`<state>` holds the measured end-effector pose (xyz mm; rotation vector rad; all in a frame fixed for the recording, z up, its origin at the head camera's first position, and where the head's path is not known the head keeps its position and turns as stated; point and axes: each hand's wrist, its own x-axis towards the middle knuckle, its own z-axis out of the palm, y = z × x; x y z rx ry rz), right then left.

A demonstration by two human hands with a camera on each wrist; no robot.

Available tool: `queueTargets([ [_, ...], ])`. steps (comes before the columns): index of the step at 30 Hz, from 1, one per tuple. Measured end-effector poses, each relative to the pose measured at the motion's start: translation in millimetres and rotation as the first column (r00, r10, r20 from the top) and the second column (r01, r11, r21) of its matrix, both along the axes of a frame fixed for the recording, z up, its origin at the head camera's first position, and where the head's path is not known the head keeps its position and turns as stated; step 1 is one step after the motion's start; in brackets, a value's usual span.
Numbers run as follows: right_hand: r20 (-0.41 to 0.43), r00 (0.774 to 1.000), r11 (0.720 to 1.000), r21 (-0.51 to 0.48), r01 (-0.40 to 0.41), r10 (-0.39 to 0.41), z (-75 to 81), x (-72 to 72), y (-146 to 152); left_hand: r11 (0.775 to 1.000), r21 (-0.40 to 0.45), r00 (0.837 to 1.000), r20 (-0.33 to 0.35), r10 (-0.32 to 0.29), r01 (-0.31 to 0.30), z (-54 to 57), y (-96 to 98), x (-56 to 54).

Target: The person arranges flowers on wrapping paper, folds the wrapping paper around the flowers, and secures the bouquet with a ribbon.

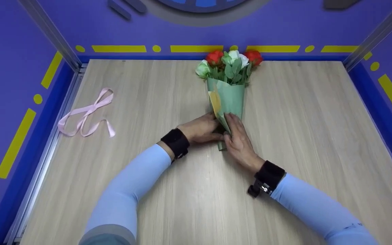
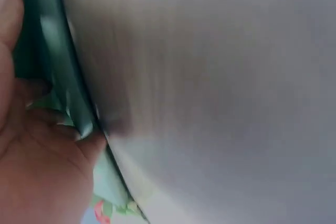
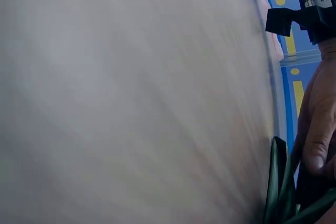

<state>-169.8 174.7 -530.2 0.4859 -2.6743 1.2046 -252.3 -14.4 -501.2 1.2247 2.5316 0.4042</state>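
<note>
A bouquet (image 1: 233, 98) lies at the back middle of the table, its red and white artificial flowers (image 1: 234, 58) and green leaves pointing to the back wall. Light green wrapping paper (image 2: 52, 30) surrounds its stems, and one flap with a yellowish inner side (image 1: 215, 102) stands up on the left. From the left, my left hand (image 1: 201, 129) grips the narrow lower part, its fingers curled at the paper. My right hand (image 1: 240, 143) holds the wrap from the right, fingers over the flap's edge and thumb low. The rolled paper end (image 3: 281, 182) sticks out below the hands.
A loose pink ribbon (image 1: 88, 110) lies in loops on the table's left side. The wooden table (image 1: 305, 136) is bounded by blue walls with yellow marks (image 1: 269, 48) at the back and both sides. A metal rail (image 1: 46, 160) runs along the left edge.
</note>
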Motion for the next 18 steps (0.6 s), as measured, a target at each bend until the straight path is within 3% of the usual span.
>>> queueTargets([
  [3, 0.01, 0.999, 0.999, 0.041, -0.035, 0.034, 0.8, 0.5, 1.0, 0.993, -0.072, 0.996, -0.016, 0.088, -0.089, -0.6, -9.7, -2.6],
  [7, 0.025, 0.997, 0.992, 0.106, -0.072, 0.07, 2.0, 1.4, -0.3, 0.986, -0.111, 0.992, 0.01, 0.13, -0.128, -1.8, -15.1, -4.4],
  [11, 0.069, 0.993, 0.972, 0.21, -0.109, 0.096, 1.9, 2.9, -3.4, 0.986, -0.019, 0.98, 0.108, 0.164, -0.163, -2.7, -15.6, -6.8],
  [13, 0.091, 0.991, 0.956, 0.266, -0.121, 0.1, 1.7, 3.4, -5.0, 0.981, 0.021, 0.967, 0.176, 0.187, -0.193, -2.4, -17.8, -8.2],
  [16, 0.128, 0.986, 0.936, 0.322, -0.14, 0.103, 1.0, 3.5, -6.5, 0.978, 0.063, 0.956, 0.229, 0.182, -0.201, -2.5, -25.3, -15.4],
  [17, 0.138, 0.985, 0.931, 0.335, -0.147, 0.106, 1.2, 3.7, -6.8, 0.97, 0.12, 0.954, 0.242, 0.177, -0.21, -2.3, -30.5, -19.1],
  [18, 0.146, 0.983, 0.926, 0.345, -0.153, 0.108, 0.9, 3.6, -7.2, 0.951, 0.176, 0.939, 0.279, 0.201, -0.256, -1.8, -36.0, -23.2],
])
